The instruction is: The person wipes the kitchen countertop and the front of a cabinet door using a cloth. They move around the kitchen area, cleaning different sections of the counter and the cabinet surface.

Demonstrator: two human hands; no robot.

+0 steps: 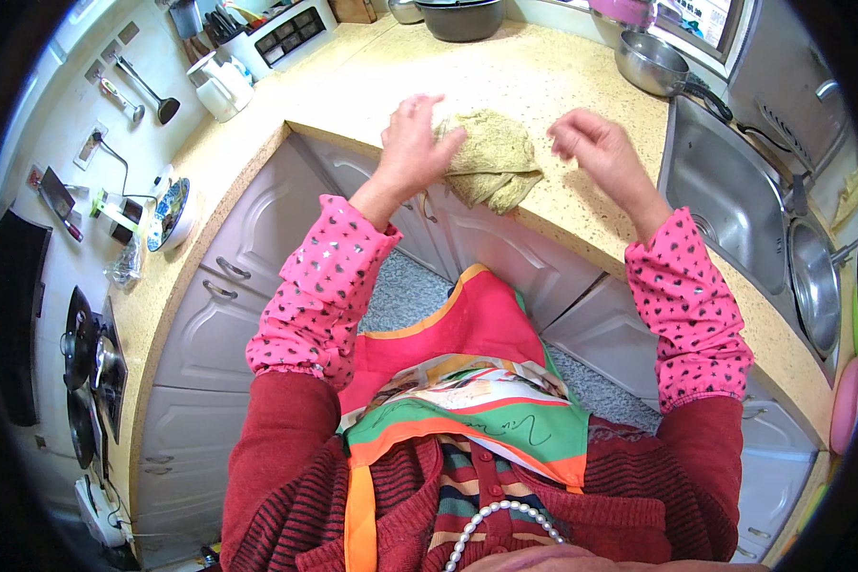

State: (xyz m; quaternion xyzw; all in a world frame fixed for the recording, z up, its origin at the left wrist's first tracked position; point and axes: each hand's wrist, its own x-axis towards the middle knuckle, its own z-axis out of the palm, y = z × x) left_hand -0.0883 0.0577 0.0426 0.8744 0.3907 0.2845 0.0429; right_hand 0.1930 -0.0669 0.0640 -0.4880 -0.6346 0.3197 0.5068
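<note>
A folded yellow-green cloth [490, 143] lies at the front edge of the speckled yellow countertop [572, 79], with its near corner hanging over the edge. Just left of it is my left hand [418, 139], fingers spread and the thumb in front of the cloth's left side; whether the thumb touches it I cannot tell. To the cloth's right, apart from it, my right hand [604, 154] hovers over the counter with loosely bent fingers and nothing in them. Pink patterned sleeve covers [322, 293] are on both forearms.
At right, a steel sink [722, 186] is set into the counter, with a saucepan [651, 64] at its far corner. A white kettle [220, 87] and a patterned bowl [175, 218] stand leftward. A dark pot [463, 18] sits at the back. Cabinet doors [515, 250] are below.
</note>
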